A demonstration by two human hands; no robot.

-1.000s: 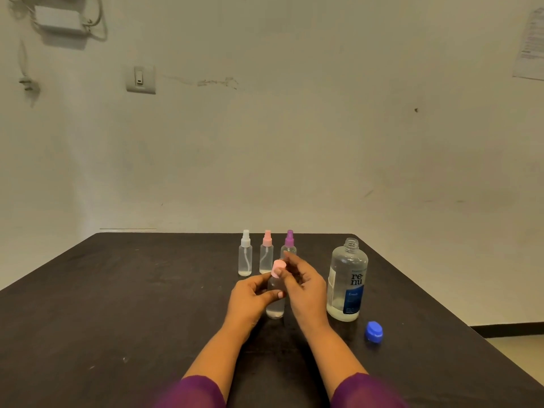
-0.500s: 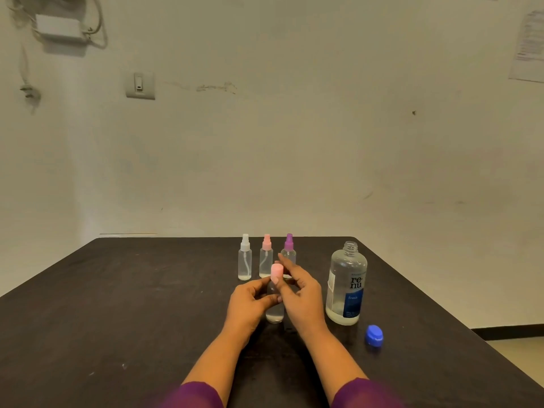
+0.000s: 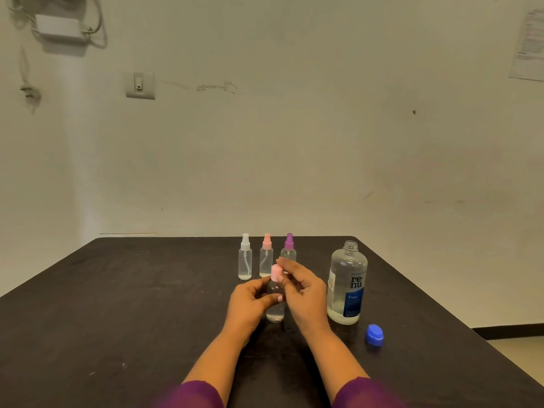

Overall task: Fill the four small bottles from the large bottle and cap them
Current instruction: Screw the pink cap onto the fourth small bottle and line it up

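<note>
My left hand (image 3: 250,304) grips a small clear bottle (image 3: 275,310) standing on the dark table (image 3: 132,304), a little liquid in its bottom. My right hand (image 3: 306,293) pinches that bottle's pink spray cap (image 3: 276,273), which sits upright on the neck. Behind stand three capped small bottles: one white-topped (image 3: 245,257), one pink-topped (image 3: 266,256), one purple-topped (image 3: 289,248), partly hidden by my fingers. The large clear bottle with a blue label (image 3: 347,287) stands uncapped to the right, liquid low in it. Its blue cap (image 3: 374,335) lies on the table near it.
The table's far edge meets a pale wall with a switch plate (image 3: 140,84) and a paper sheet (image 3: 530,45). The table's right edge runs diagonally past the blue cap, with floor (image 3: 518,346) beyond it.
The pink cap went from tilted to upright on the held bottle's neck. My right fingers have shifted around the cap. The other bottles stayed put.
</note>
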